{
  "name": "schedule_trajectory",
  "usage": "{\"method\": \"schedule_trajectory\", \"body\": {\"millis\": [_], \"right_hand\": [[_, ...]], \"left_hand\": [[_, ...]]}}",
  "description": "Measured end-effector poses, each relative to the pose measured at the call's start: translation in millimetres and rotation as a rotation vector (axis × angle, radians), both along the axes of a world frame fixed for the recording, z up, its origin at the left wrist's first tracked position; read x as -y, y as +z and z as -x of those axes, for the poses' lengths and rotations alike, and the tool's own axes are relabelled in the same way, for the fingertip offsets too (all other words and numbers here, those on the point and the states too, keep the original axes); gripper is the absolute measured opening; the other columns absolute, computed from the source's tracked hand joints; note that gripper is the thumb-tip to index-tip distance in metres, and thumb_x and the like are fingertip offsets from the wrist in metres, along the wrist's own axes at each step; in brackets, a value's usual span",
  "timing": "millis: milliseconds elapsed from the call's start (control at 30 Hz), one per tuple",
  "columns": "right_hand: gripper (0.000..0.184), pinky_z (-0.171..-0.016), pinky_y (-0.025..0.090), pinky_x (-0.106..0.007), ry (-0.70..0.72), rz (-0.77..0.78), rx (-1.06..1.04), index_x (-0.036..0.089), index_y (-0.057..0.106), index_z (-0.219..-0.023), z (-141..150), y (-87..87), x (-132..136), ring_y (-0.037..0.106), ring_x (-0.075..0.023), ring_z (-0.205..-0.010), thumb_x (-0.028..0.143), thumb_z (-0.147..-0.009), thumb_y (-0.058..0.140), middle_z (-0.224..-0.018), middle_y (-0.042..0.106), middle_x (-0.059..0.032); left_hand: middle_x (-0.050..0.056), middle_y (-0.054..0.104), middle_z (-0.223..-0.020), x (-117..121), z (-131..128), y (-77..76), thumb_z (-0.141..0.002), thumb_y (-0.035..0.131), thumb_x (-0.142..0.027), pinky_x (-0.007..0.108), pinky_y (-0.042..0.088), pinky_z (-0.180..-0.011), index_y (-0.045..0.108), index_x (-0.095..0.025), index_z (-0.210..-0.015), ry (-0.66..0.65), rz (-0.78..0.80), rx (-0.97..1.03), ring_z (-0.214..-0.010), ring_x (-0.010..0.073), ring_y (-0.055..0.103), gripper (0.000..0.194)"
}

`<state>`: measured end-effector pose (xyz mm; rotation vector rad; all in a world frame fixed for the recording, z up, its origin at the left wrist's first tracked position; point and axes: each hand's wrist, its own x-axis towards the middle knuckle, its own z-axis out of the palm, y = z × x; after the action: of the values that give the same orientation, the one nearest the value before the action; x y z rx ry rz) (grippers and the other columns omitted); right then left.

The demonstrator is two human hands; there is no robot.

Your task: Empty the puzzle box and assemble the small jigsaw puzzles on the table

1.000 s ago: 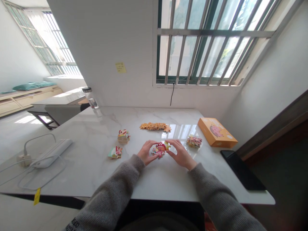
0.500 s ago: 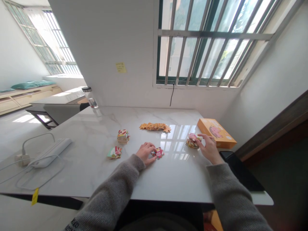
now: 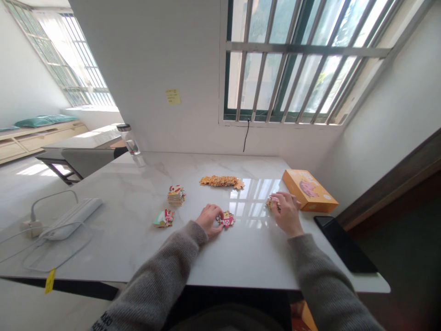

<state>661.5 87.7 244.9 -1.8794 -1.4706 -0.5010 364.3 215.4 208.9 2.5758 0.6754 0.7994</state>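
My left hand rests on the table with thumb and fingers curled against the left edge of red jigsaw puzzle pieces showing a barn-like picture. My right hand is closed over the right-hand pile of puzzle pieces, its fingertips on a pinkish piece at the top. Much of that pile is hidden under the hand. To the left of my left hand stand a tall stack of pieces and a lower green and red stack.
A row of orange-backed pieces lies farther back. At the right are an orange box and a black tablet-like device. A power strip with cables lies at left, and a clear bottle stands at the back left corner.
My right hand has moved left and over the right-hand pile, covering most of it. My left hand has stayed almost still at the red pieces.
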Motion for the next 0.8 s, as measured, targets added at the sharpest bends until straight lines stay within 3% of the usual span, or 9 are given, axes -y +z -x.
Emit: {"method": "schedule_trajectory", "body": {"millis": [167,267,433,600,733,800], "right_hand": [[0.029,-0.096,0.038,-0.043,0.496,0.161,-0.147,0.021,0.059,-0.12,64,-3.2,-7,0.055,-0.0255,-0.107,0.02,-0.094,0.047,-0.111,0.063,-0.0093],[0.032,-0.092,0.042,-0.04,0.622,0.206,-0.416,0.023,0.053,-0.128,86,-6.3,-13,0.058,-0.0222,-0.099,0.025,-0.096,0.047,-0.104,0.064,-0.0067],[0.04,-0.07,0.048,-0.031,0.812,0.263,-0.898,0.021,0.047,-0.134,95,-8.0,-19,0.058,-0.0151,-0.074,0.031,-0.095,0.051,-0.082,0.057,0.0011],[0.044,-0.061,0.044,-0.026,0.884,0.277,-1.046,0.02,0.049,-0.134,97,-5.7,-16,0.05,-0.0113,-0.063,0.031,-0.092,0.056,-0.073,0.049,0.0051],[0.05,-0.061,0.044,-0.027,0.829,0.224,-1.072,0.021,0.046,-0.137,98,-4.8,-15,0.049,-0.0113,-0.063,0.032,-0.09,0.059,-0.073,0.05,0.0053],[0.052,-0.061,0.045,-0.027,0.814,0.188,-1.104,0.022,0.045,-0.138,99,-5.1,-16,0.049,-0.0113,-0.063,0.034,-0.089,0.061,-0.073,0.05,0.0054]], "left_hand": [[0.006,0.06,-0.1,7,-2,8.0,-0.06,0.065,-0.005,0.04,0.047,-0.092,0.053,-0.021,-0.084,-0.074,-0.048,0.187,-0.097,0.0239,0.053,0.031],[0.007,0.058,-0.105,14,-2,15.0,-0.059,0.063,-0.002,0.04,0.048,-0.091,0.053,-0.021,-0.086,-0.107,-0.074,0.223,-0.099,0.0238,0.052,0.035],[0.007,0.056,-0.11,27,-4,20.2,-0.06,0.063,-0.002,0.04,0.05,-0.091,0.053,-0.021,-0.081,-0.175,-0.113,0.225,-0.103,0.0242,0.051,0.029],[0.008,0.054,-0.117,29,-3,18.9,-0.067,0.059,-0.002,0.042,0.05,-0.094,0.058,-0.021,-0.084,-0.152,-0.143,0.205,-0.109,0.0252,0.049,0.026],[0.01,0.052,-0.12,24,-1,16.9,-0.071,0.054,-0.002,0.047,0.047,-0.097,0.061,-0.023,-0.109,-0.042,-0.173,0.14,-0.11,0.0276,0.047,0.044],[0.011,0.052,-0.119,22,-1,15.6,-0.076,0.059,-0.01,0.048,0.045,-0.097,0.059,-0.023,-0.119,-0.031,-0.184,0.111,-0.109,0.0283,0.048,0.046]]}}
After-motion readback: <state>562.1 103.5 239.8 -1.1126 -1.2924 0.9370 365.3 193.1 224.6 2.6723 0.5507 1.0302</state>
